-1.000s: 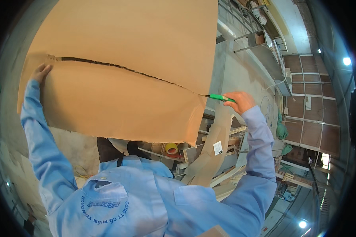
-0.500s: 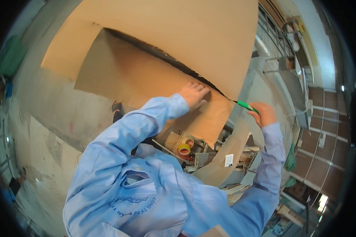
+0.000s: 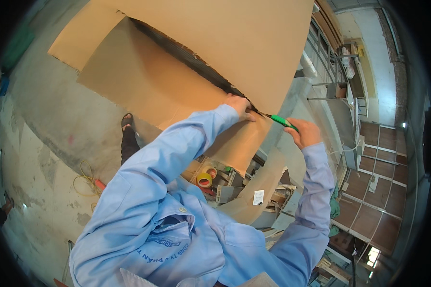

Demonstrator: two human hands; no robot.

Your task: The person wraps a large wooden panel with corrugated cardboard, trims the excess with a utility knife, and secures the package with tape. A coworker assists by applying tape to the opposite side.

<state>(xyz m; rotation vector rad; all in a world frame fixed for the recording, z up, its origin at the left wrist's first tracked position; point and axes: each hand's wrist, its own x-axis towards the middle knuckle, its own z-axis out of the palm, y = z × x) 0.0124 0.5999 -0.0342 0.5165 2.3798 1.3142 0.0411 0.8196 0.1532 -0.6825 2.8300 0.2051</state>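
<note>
Nearest is the person's light blue long-sleeved cotton shirt (image 3: 196, 229), its sleeves reaching forward to the work. The left hand (image 3: 237, 104) lies on the near side of a long dark slit (image 3: 187, 57), its fingers bent at the slit's edge and the thumb out on the surface; whether they pinch the material or only press on it, I cannot tell. Just to its right, the right hand (image 3: 305, 134) has its fingers closed round the handle of a slim bright-green-handled cutter (image 3: 285, 122) with a narrow dark blade, whose tip sits at the slit's right end.

The thing being cut, a large tan sheet of thin board (image 3: 239, 43), spreads out in front of the person and runs past the upper edge of the view. The cutting looks nearly complete: the slit runs from the upper left almost to the sheet's right edge, and it gapes widely along most of its length, with rough edges. The near part, a broad tan flap (image 3: 167, 86), sags below the rest. Only a short stretch beyond the blade appears uncut, so the flap seems to be joined there; its left end looks free.

Below the flap's right corner is a yellow roll of tape (image 3: 204, 180). Farther off stands a wall of brown panels with pale strips (image 3: 368, 182).
</note>
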